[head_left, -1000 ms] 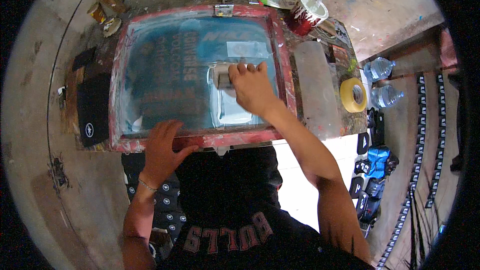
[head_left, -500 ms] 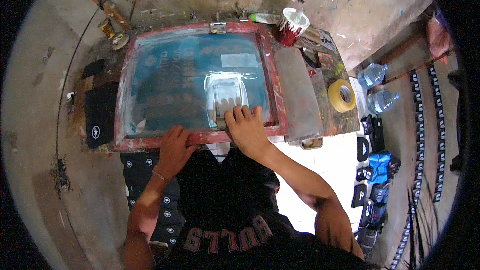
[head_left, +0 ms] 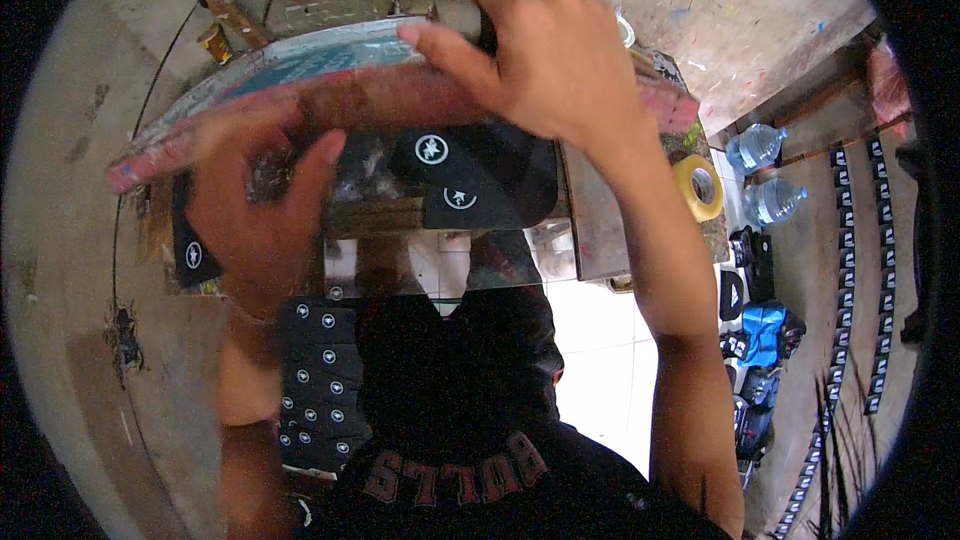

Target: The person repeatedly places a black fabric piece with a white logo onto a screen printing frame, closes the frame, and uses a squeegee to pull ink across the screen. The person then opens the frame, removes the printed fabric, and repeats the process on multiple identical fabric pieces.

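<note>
Silkscreen frame tipped up, both hands at the near rim

So the silkscreen frame can be seen tilted over the work table, with its red near rim well clear of the surface. Some teal mesh is left visible behind that rim.

The left hand is pretty blurred. It's placed at the left part of the rim, thumb spread apart from the fingers, but whether the wood is actually gripped can't be told. The right hand is placed over the right part, thumb pointed left, fingers bent. A dark object is partly shown between thumb and fingers; it's mostly hidden, so what it is, and whether it's clamped, can't be told either.

Under the frame, a black fabric piece is laid out, marked with a round white emblem, and a second, partial emblem is seen just nearer. Off to the right, a grey sheet is laid on the table, with a roll of yellowish tape near it. Two clear plastic bottles are seen past the table's right edge, and rows of black emblem-marked pieces are spread below its near side
</note>
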The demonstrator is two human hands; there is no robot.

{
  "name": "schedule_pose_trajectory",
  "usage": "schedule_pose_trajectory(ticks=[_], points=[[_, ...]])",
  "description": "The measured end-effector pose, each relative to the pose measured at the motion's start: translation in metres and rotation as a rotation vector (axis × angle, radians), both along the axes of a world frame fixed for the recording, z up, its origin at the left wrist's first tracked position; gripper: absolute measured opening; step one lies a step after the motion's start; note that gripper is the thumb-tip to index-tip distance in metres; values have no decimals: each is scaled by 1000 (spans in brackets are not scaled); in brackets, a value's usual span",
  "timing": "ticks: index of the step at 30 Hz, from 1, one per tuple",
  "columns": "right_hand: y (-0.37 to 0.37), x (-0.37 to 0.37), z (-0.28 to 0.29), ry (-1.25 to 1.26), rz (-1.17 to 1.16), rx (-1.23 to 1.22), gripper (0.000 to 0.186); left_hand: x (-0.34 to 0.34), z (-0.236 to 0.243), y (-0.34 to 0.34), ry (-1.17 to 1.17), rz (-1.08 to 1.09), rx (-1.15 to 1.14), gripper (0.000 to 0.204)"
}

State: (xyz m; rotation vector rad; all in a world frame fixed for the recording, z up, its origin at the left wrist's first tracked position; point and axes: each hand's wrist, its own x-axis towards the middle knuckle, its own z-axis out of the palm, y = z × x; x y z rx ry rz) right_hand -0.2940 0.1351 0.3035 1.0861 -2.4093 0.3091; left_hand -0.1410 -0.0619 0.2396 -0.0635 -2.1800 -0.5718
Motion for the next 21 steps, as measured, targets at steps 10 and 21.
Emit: schedule_pose_trajectory(ticks=[10,21], points=[[-20,-38,60,-215,71,-147,66,-87,-211,107,-474,-300,-72,65],[-30,-31,69,-181,-13,-210,65,26,-202,7,-864,-149,-248,73]])
